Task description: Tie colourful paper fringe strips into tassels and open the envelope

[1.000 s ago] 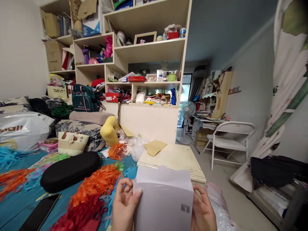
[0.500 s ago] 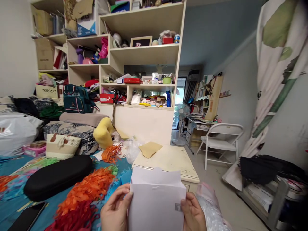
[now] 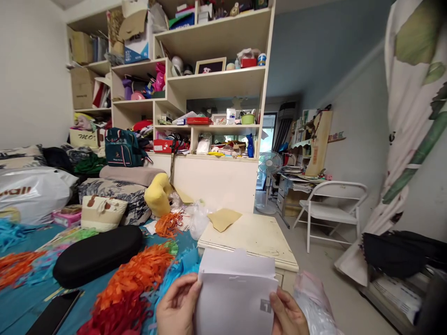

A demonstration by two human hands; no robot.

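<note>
A white paper envelope [image 3: 233, 302], its top flap raised and a grey square marked "1" at its right side, is held upright close in front of me. My left hand [image 3: 179, 302] pinches its left edge between thumb and fingers. On the right edge, my right hand [image 3: 288, 311] grips it the same way, thumb in front. The envelope's lower part runs out of view. Just beyond it stands a cream cabinet [image 3: 254, 232] with a tan sheet of paper [image 3: 224, 218] on top.
Left of my hands, the teal bed cover [image 3: 21, 307] carries an orange pom-pom [image 3: 136, 270], a red pom-pom [image 3: 115, 311], a black case [image 3: 99, 255] and a phone [image 3: 54, 312]. A cluttered shelf unit [image 3: 213, 177] rises behind. A white folding chair [image 3: 330, 209] stands at the right.
The whole view has swung slightly left, so the surroundings and my hands appear a little further right. Both hands keep the same hold on the envelope.
</note>
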